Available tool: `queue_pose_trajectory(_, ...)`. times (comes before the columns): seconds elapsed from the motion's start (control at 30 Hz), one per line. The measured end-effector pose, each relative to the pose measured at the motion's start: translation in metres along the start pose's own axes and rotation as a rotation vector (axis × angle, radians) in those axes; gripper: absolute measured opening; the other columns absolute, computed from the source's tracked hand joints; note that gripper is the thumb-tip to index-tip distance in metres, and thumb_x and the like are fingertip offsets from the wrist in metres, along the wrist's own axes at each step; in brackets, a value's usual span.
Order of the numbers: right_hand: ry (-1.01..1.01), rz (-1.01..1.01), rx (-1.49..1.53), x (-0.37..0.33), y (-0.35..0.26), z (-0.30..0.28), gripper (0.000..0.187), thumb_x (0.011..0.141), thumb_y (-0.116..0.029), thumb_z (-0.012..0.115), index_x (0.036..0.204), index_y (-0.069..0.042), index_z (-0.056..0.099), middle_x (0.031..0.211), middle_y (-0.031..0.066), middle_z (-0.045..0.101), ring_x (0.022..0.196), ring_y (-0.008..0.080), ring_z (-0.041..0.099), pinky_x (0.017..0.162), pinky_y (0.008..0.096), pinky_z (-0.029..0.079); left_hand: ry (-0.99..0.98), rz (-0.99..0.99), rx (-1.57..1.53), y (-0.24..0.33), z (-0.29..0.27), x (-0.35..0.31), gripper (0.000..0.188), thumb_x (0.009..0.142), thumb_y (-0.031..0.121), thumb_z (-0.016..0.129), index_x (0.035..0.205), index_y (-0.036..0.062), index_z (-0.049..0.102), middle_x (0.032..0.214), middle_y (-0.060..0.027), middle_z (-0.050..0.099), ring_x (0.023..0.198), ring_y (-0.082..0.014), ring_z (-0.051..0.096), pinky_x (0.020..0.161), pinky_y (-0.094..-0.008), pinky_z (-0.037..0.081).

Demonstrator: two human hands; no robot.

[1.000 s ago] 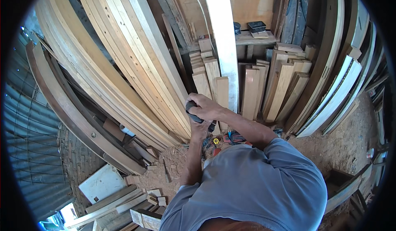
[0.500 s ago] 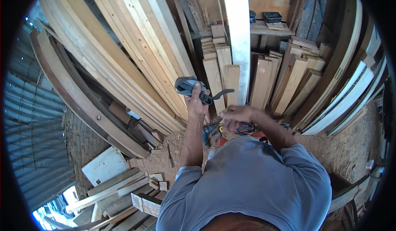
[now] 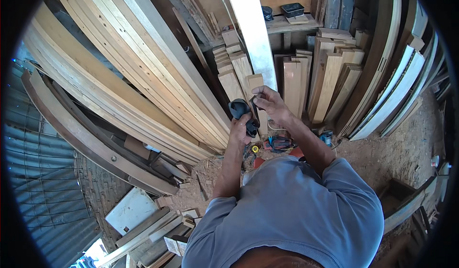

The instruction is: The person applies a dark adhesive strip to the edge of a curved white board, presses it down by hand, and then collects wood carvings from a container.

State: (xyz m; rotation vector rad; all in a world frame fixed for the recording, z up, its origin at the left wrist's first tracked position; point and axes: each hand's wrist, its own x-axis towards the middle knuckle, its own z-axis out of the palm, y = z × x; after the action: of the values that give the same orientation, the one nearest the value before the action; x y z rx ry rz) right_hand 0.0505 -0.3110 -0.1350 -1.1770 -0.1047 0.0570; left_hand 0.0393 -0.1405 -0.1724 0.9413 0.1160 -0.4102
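Observation:
My left hand (image 3: 240, 128) is closed around a dark grey and black strapped item (image 3: 239, 108), with a rounded, hollow-looking upper part. Its exact kind I cannot make out. Just right of it, my right hand (image 3: 270, 104) is raised with bent fingers, pinching the black strap (image 3: 254, 106) that hangs off the item. Both hands are held up in front of the upright timber, above the floor.
Long planks (image 3: 138, 62) lean at the left, and shorter wood pieces (image 3: 330, 76) stand at the right. A white board (image 3: 253, 33) rises between them. On the ground lie a yellow tape measure (image 3: 255, 149), coiled cables (image 3: 281, 143) and a blue power tool (image 3: 326, 137).
The left hand has moved slightly right and turned the item. My right hand has risen from below to meet it and now has the strap, which hung loose before. The view has shifted.

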Motion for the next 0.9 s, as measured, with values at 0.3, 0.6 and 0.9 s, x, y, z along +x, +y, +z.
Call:
queue_pose_trajectory(0.3,-0.215,-0.070,-0.431,0.025,-0.049,0.017,0.020,0.089,-0.002,0.065,0.109,0.000,0.062,0.088,0.0044,0.062,0.081,0.0112,0.057,0.073,0.0287,0.048,-0.279,-0.278,-0.137,-0.002,0.007,-0.025,0.054,0.084,0.052,0.072,0.114,0.0100,0.056,0.075,0.0016,0.051,0.061,-0.0102,0.047,0.052,-0.0259,0.038)
queue_pose_trajectory(0.6,-0.558,-0.081,-0.743,0.035,-0.038,0.039,0.015,0.085,-0.009,0.069,0.090,0.002,0.060,0.075,0.0047,0.058,0.072,0.0127,0.054,0.069,0.0313,0.047,-0.381,-0.202,0.551,0.011,0.004,-0.053,0.055,0.089,0.031,0.075,0.130,0.0014,0.052,0.120,-0.0110,0.063,0.105,-0.0182,0.058,0.093,-0.0353,0.046)
queue_pose_trajectory(0.9,-0.276,0.361,-0.017,0.004,0.042,0.001,0.010,0.085,-0.006,0.068,0.093,-0.006,0.063,0.078,-0.0006,0.062,0.066,0.0079,0.059,0.062,0.0233,0.047,-0.298,-0.023,0.379,0.025,-0.026,-0.044,0.028,0.095,0.022,0.068,0.114,0.0031,0.060,0.102,-0.0059,0.064,0.097,-0.0177,0.063,0.084,-0.0341,0.053)
